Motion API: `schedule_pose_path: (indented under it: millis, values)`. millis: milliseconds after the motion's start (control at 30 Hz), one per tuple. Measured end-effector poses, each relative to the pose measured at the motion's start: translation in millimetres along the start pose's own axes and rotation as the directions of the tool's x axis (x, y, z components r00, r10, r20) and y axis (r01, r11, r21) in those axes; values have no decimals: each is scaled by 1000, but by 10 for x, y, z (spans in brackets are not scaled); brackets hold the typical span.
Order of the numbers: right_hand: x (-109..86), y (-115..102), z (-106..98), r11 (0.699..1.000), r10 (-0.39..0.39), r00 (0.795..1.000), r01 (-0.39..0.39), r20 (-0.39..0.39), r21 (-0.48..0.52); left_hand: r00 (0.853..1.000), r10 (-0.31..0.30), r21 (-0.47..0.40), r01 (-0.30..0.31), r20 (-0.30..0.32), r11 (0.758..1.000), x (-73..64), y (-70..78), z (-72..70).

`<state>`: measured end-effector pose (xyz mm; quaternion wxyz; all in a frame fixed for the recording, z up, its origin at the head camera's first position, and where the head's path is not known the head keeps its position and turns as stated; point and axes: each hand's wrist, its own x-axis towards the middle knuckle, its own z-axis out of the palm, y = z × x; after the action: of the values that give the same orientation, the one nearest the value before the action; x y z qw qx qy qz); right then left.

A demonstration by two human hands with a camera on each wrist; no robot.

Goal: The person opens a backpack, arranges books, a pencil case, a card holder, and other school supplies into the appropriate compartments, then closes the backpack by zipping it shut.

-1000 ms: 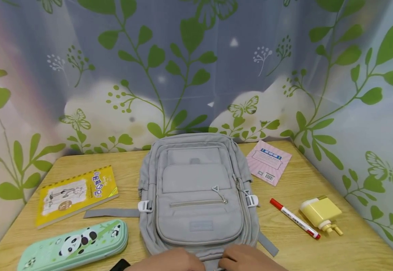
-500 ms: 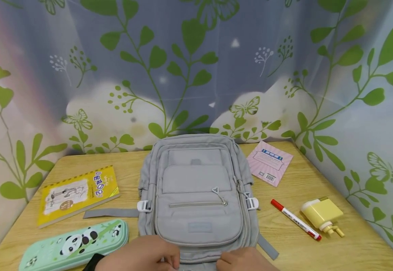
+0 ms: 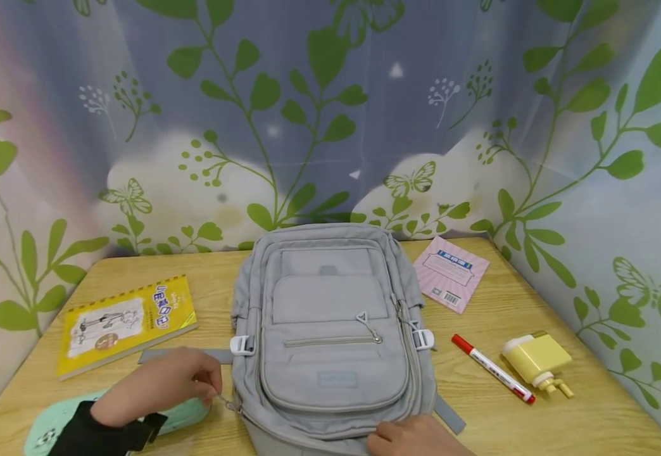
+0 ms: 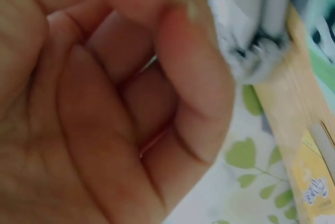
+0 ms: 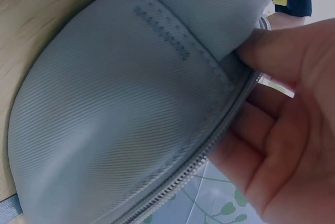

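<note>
One wooden table (image 3: 581, 415) bears, at its middle, a grey backpack (image 3: 336, 304). We see the left hand (image 3: 181, 378) pinching a small zipper pull (image 3: 228, 404) beside the backpack's lower left side, while the right hand (image 3: 413, 437) grips its near edge.

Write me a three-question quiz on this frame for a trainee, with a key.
1. Short answer: what does the left hand pinch beside the backpack?
2. True or false: the right hand is holding the red-capped marker.
3. Multiple choice: which item is partly hidden behind the left arm in the head view?
A. yellow book
B. green pencil case
C. pink booklet

Key
1. A zipper pull.
2. False; it grips the backpack's lower edge.
3. B.
</note>
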<state>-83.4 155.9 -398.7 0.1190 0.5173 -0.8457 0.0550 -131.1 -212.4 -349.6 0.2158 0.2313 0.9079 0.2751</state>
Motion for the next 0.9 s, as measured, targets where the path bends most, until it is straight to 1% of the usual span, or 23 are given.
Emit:
schedule_pose_path:
  millis: [67,133,233,300,400,433,500,533,633,667,733,800,900]
  values:
    - [-2,3,-2,1000,-5,1000,5,15,12,999,-15,39,17,-42,999,47,-55,-28]
    - [-3,6,3,1000,-13,1000,13,13,21,994,-43,94,52,-97,994,111,-92,-35]
    - [-10,6,24,999,-27,1000,27,-16,33,980,-110,139,134,-165,981,211,-129,-34]
    - [-15,6,40,998,-32,999,34,-38,45,970,-140,165,174,-198,971,272,-149,-38]
    - [-21,10,48,997,-40,998,43,-49,59,962,-137,219,190,-235,957,359,-177,-61]
    - [-21,15,47,997,-42,998,45,-49,62,962,-121,248,183,-243,951,383,-187,-74]
    - [-18,31,35,996,-60,997,62,-38,59,964,-116,285,184,-240,941,436,-212,-95]
    - [-13,40,25,996,-71,997,72,-27,55,968,-115,294,180,-225,939,464,-229,-103]
    - [-6,72,-7,994,-93,996,92,18,56,983,-102,287,142,-150,947,542,-269,-101]
    - [-8,82,-15,994,-95,995,93,32,64,987,-102,276,133,-125,952,567,-275,-93]
    - [-19,100,-27,992,-90,994,84,58,93,991,-94,261,115,-94,958,606,-273,-70]
    - [-30,121,-39,988,-87,993,76,78,133,991,-95,260,116,-92,959,617,-248,-49]
    - [-29,144,-59,982,-87,992,71,88,176,985,-122,271,152,-122,951,579,-182,-51]
